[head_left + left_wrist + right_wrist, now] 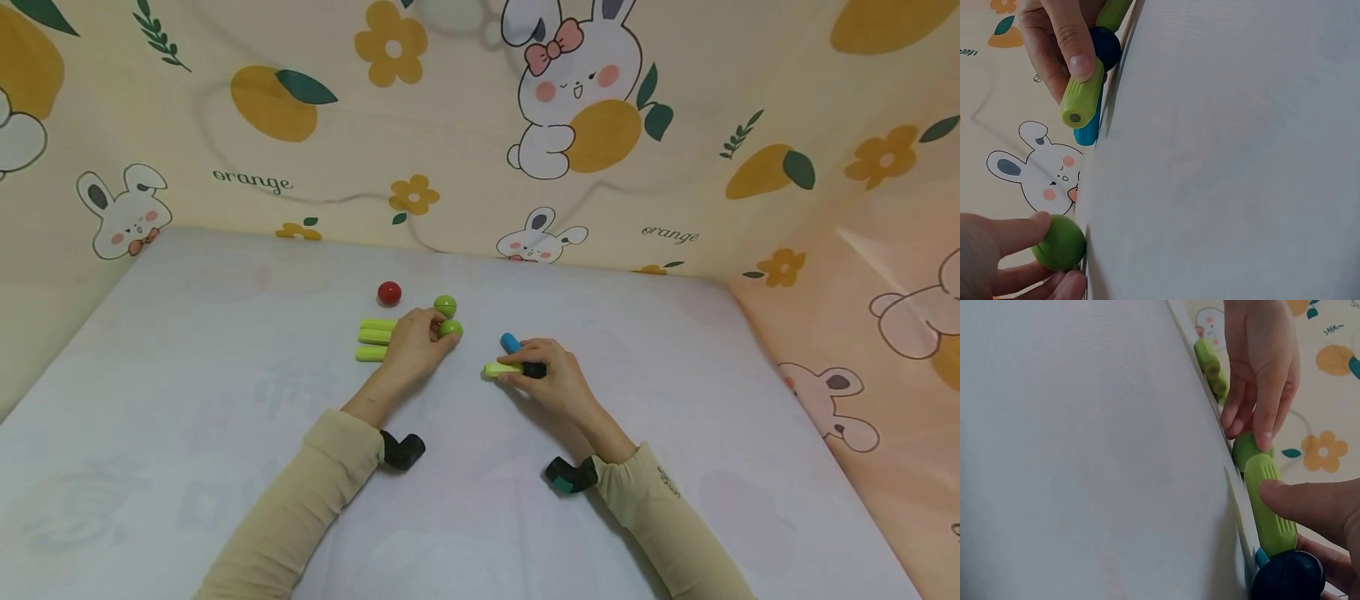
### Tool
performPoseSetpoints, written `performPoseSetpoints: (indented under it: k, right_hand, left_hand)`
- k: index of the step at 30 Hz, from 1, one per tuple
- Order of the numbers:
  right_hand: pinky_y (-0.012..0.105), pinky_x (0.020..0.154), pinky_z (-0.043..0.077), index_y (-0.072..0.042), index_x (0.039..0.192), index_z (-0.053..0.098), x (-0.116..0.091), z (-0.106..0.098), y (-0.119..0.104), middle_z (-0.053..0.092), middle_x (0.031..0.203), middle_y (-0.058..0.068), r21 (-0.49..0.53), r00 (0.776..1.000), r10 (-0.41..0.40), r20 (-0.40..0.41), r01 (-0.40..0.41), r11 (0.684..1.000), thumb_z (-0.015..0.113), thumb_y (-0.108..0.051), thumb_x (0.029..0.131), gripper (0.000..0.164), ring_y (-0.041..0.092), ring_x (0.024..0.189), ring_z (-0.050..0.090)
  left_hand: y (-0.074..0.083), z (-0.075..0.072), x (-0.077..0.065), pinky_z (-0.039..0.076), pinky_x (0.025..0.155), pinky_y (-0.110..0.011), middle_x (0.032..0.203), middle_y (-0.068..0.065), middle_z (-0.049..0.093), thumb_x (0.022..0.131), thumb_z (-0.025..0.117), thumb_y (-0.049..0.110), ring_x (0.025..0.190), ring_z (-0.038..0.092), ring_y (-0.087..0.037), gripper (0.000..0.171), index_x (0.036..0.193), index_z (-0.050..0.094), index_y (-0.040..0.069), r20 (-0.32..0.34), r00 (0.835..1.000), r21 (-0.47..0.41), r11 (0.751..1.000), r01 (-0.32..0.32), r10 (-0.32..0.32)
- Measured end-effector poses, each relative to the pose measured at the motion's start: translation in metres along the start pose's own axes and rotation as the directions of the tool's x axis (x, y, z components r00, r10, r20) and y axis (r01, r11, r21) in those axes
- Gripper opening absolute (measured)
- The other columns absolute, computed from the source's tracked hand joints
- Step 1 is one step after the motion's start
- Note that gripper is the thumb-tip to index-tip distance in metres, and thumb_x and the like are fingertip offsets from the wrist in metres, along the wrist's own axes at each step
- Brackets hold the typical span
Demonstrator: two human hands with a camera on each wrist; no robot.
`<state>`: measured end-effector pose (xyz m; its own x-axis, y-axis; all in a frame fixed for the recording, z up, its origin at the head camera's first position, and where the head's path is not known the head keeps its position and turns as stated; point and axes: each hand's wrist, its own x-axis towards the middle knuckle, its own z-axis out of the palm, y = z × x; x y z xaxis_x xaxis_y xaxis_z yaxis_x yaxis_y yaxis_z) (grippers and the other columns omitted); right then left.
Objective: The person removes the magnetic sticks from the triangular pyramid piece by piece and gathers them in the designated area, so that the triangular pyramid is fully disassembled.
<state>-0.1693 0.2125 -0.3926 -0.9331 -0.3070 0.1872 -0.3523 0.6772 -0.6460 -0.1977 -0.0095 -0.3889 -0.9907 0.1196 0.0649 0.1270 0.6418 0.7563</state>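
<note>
In the head view my left hand (414,340) pinches a green ball (450,330) between thumb and fingers. Just behind it lies a second green ball (446,305). My right hand (553,377) grips a yellow-green ribbed rod (502,369), with the thumb on its side in the right wrist view. One end of that rod meets a dark blue ball (1289,576). Past this ball, in the left wrist view, another green rod (1114,14) shows, partly hidden by the hand. A blue rod (510,342) extends beside the right fingers; its far end is hidden.
Several yellow-green rods (372,354) lie side by side left of the left hand, partly covered by it. A red ball (389,292) sits behind them on the white tabletop (465,517). A printed cloth (465,125) stands along the back edge.
</note>
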Motion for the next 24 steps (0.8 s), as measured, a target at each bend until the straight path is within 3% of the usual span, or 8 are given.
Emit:
performPoseSetpoints:
  k: [11, 24]
  right_hand:
    - [0.052, 0.099, 0.043, -0.010, 0.101, 0.076, 0.001, -0.001, 0.000, 0.070, 0.111, 0.011, 0.004, 0.999, 0.017, 0.028, -0.017, 1.000, 0.080, -0.012, 0.077, 0.025, 0.032, 0.117, 0.054]
    - [0.051, 0.100, 0.042, -0.013, 0.101, 0.076, -0.004, -0.001, -0.003, 0.068, 0.115, 0.010, 0.025, 0.997, -0.035, 0.067, 0.033, 0.999, 0.079, -0.014, 0.079, 0.023, 0.030, 0.119, 0.054]
  left_hand:
    - [0.001, -0.002, -0.002, 0.048, 0.083, -0.038, 0.103, -0.018, 0.059, 0.088, 0.069, 0.018, 0.092, 0.057, -0.027, 0.042, 0.120, 0.055, -0.006, 0.033, 0.999, 0.026, 1.000, 0.004, -0.005]
    - [-0.005, -0.013, -0.014, 0.050, 0.084, -0.039, 0.111, -0.020, 0.059, 0.086, 0.069, 0.015, 0.095, 0.060, -0.028, 0.046, 0.124, 0.053, -0.006, 0.067, 0.998, 0.003, 1.000, 0.005, -0.005]
